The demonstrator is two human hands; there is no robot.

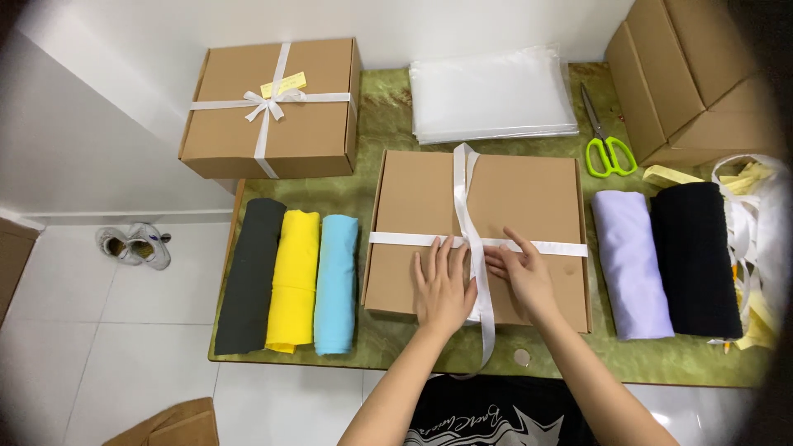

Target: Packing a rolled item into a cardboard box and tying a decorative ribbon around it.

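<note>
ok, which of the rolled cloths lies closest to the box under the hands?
The light blue roll, rightmost of the three on the left, right against the cardboard box; the lilac roll on the right sits slightly apart.

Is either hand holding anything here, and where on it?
Both hands, left hand and right hand, press the white ribbon flat where its bands cross on the cardboard box; no closed grasp shows.
</note>
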